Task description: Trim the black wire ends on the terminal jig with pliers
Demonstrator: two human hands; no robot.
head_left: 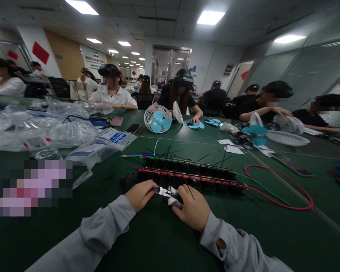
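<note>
Two long black strips of parts (187,179) lie side by side on the green table, with red and green wires along them and thin black tie ends sticking up. My right hand (194,207) is closed around the pale handles of a pair of cutting pliers (166,192), whose jaws point left. At the tips of the jaws, my left hand (141,194) has its fingers pinched together beside the near strip; what lies between them is too small to make out. A red wire loop (311,200) extends from the strips' right end.
Clear plastic bags (59,130) cover the left of the green table (147,241). A phone (133,128), a blue-bladed fan (158,119) and more fan parts (287,138) lie beyond the strips. Several people sit across the table.
</note>
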